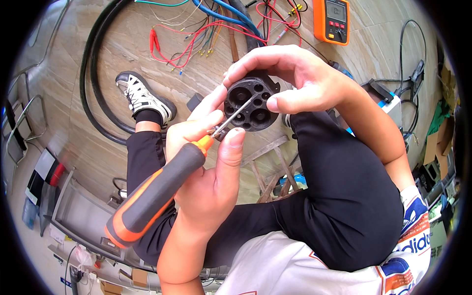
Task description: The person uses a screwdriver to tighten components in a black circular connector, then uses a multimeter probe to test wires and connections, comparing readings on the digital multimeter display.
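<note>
A round black plug connector with several holes in its face is held up in front of me. My right hand is closed round it, fingers curled over the far side and thumb at its right edge. My left hand grips a screwdriver with a grey and orange handle. Its thin metal shaft slants up to the right across the connector's face, and the tip lies by the small holes near the middle. The left fingertips reach the connector's left edge. Whether the tip enters a hole I cannot tell.
On the tiled floor ahead lie red test leads, loose coloured wires and an orange multimeter. A thick black cable loops at the left. Below my hands stands a small wooden stool. Boxes and cables crowd the right side.
</note>
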The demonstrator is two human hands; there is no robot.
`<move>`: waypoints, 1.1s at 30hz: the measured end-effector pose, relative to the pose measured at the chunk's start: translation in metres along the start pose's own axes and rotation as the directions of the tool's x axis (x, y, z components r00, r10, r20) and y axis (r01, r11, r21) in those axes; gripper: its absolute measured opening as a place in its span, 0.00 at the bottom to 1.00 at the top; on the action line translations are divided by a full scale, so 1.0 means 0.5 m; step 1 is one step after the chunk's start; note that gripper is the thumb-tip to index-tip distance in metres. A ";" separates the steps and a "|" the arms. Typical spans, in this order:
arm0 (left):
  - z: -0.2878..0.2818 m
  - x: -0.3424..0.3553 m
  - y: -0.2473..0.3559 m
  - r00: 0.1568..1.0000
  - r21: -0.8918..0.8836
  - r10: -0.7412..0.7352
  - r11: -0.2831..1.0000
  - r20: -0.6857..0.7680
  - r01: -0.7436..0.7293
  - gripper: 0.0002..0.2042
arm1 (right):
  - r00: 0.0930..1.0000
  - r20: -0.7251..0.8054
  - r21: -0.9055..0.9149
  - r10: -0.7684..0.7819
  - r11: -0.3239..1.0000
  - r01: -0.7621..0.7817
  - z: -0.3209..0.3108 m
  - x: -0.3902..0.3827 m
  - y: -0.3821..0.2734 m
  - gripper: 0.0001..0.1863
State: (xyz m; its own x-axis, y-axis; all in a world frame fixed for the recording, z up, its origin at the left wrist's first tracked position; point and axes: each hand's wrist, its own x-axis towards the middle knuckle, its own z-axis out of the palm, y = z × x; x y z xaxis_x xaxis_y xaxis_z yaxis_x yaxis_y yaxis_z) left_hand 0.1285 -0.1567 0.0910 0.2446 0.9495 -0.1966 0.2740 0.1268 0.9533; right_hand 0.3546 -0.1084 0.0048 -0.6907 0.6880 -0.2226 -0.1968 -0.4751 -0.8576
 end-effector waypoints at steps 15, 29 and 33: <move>0.003 0.029 0.039 0.978 0.467 0.165 0.860 0.127 -0.206 0.13 | 0.993 0.016 -0.085 -0.115 0.990 0.116 0.003 -0.002 0.007 0.28; 0.008 0.028 0.039 0.974 0.585 0.157 0.780 0.162 -0.223 0.14 | 0.992 0.017 -0.184 -0.127 0.975 0.128 0.001 -0.012 0.004 0.29; 0.008 0.030 0.038 0.973 0.618 0.166 0.752 0.160 -0.229 0.15 | 0.991 0.016 -0.186 -0.130 0.974 0.131 0.001 -0.010 0.008 0.29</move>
State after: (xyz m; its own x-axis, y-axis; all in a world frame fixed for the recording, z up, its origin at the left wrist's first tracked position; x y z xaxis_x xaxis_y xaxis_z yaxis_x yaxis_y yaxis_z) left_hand 0.1408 -0.1413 0.1054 0.4322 0.8991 -0.0702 0.7246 -0.2999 0.6205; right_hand 0.3572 -0.1140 0.0026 -0.6701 0.7352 -0.1020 -0.1522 -0.2706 -0.9506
